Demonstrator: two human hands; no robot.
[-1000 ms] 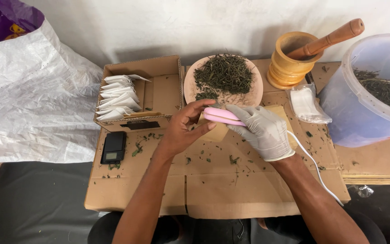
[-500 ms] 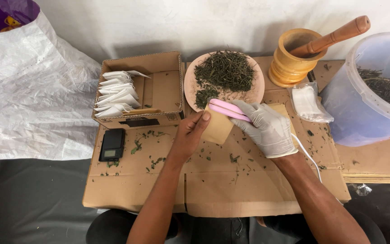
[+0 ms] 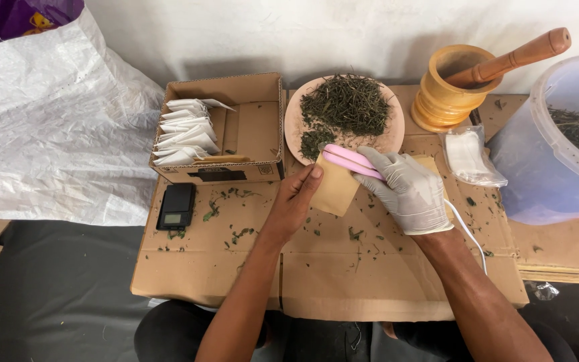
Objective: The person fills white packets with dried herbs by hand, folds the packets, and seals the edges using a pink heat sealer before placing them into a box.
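Observation:
My bare left hand [image 3: 296, 201] pinches the left edge of a small tan paper pouch [image 3: 335, 191], holding it over the cardboard work surface [image 3: 343, 268]. My right hand [image 3: 407, 191], in a white glove, grips a pink hand-held sealer [image 3: 348, 159] whose jaws clamp the pouch's top edge. A white cord [image 3: 467, 231] runs from the sealer past my right wrist. Just behind the pouch sits a round tan plate [image 3: 293, 124] piled with dried green leaves [image 3: 344, 104].
An open cardboard box [image 3: 252, 127] with several white pouches [image 3: 183, 131] stands at the left; a small black scale [image 3: 176, 206] lies before it. A wooden mortar [image 3: 447, 90] with pestle [image 3: 510, 59], a clear bag of white filters [image 3: 470, 155] and a translucent tub [image 3: 547, 157] of leaves are on the right.
My left hand has slid down from the pouch's top to its left edge, uncovering the pouch. The sealer and gloved hand stay clamped on the top edge.

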